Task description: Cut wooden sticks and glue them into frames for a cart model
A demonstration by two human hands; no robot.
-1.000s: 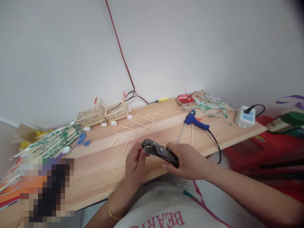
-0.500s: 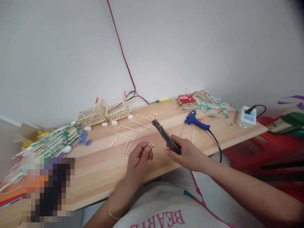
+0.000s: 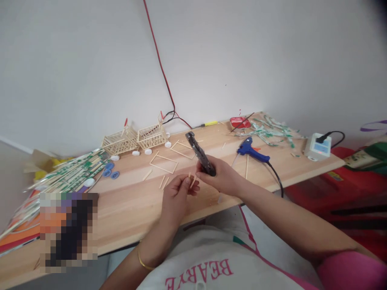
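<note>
My left hand (image 3: 177,197) is closed in a pinch on short pieces of wooden stick (image 3: 192,182) above the front of the table. Just to its right, my right hand (image 3: 222,177) is wrapped around a dark metal pliers-like tool (image 3: 199,152), whose head points up and away from me. The right fingertips are close to the stick pieces; whether they touch is unclear. Beyond the hands, thin sticks form a flat rectangular frame (image 3: 164,172), with a second frame (image 3: 178,156) behind it. Loose short sticks (image 3: 162,182) lie beside my left hand.
Two small stick-built carts (image 3: 121,141) with white wheels stand by the wall. Bundled sticks (image 3: 69,171) and blue wheels (image 3: 107,173) lie left. A blue glue gun (image 3: 255,153), its cord off the edge, and a white power box (image 3: 317,148) are right. A yellow-handled tool (image 3: 210,123) lies behind.
My right hand and the dark tool have moved left and up, close to my left hand. The sticks in my left hand now point more upright. The view has shifted slightly.
</note>
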